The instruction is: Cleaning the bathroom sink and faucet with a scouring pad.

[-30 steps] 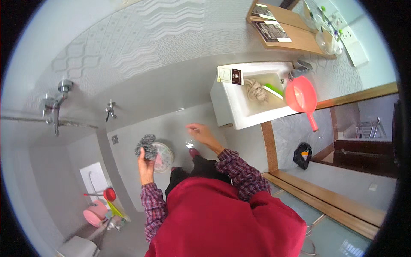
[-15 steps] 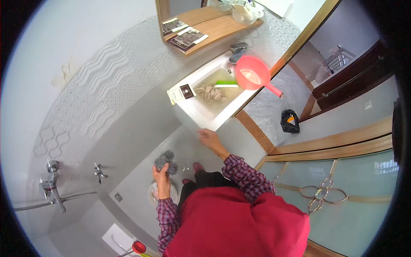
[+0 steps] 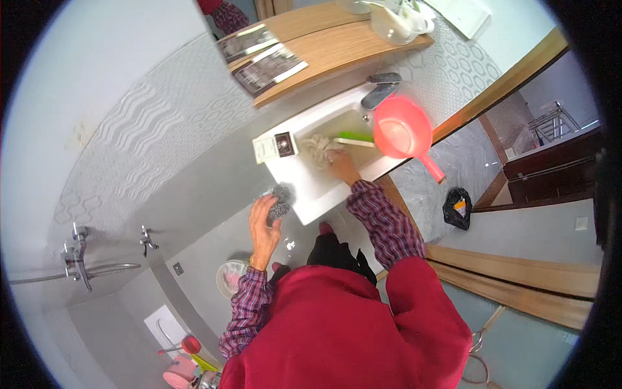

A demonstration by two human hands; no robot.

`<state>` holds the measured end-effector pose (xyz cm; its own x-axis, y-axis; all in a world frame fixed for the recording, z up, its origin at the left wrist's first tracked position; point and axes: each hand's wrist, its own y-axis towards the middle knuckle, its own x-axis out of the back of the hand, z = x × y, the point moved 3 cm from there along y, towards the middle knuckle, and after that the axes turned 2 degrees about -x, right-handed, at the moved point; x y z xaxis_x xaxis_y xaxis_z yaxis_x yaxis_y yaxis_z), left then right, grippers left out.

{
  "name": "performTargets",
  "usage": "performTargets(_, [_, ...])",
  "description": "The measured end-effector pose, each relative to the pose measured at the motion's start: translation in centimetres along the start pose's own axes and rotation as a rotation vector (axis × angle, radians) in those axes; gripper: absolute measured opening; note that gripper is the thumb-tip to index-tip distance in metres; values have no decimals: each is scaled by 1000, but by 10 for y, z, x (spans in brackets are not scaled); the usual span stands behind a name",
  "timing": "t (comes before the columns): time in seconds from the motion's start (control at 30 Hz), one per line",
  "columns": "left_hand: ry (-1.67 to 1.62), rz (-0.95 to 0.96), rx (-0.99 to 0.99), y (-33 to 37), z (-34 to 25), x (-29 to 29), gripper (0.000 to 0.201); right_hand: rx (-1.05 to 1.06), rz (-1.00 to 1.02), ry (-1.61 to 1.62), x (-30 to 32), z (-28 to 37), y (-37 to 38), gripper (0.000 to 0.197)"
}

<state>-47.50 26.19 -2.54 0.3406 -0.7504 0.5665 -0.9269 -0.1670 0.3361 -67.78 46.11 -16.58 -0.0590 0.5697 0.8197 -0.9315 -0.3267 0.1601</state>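
Observation:
My left hand point(image 3: 263, 228) is closed round a grey steel wool scourer point(image 3: 279, 206), held just off the near left corner of the white sink point(image 3: 312, 206). My right hand point(image 3: 343, 166) reaches down into the basin, its fingers on a bunched beige cloth point(image 3: 317, 148); the fingertips are partly hidden in its folds. Beside the cloth lies a brush point(image 3: 356, 139) with green bristles and a white back. A pink dipper point(image 3: 403, 128) rests over the right rim of the sink, its handle sticking out toward me.
A dark tap point(image 3: 381, 92) stands at the back of the sink. On the left rim lies a white packet point(image 3: 265, 150). Above is a wooden shelf point(image 3: 337, 52). A bucket point(image 3: 232, 279) is on the floor to the left; a black bag point(image 3: 457, 211) lies right.
My right hand has moved forward from in front of the sink onto the cloth in the basin. My left hand has brought the scourer up closer to the sink's corner. The view has shifted.

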Motion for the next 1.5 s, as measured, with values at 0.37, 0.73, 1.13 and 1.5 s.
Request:
performTargets(0.37, [240, 131, -76, 65, -20, -66, 52, -215, 501, 68, -17, -40, 34, 41])
performTargets(0.73, [-568, 107, 476, 77, 5, -167, 55, -465, 409, 1180, 49, 18, -5, 60])
performTargets(1.13, [-680, 117, 612, 77, -43, -173, 36, -95, -102, 316, 99, -12, -18, 49])
performTargets(1.5, [-1101, 740, 1217, 96, -144, -333, 37, -49, -161, 452, 71, 14, -32, 53])
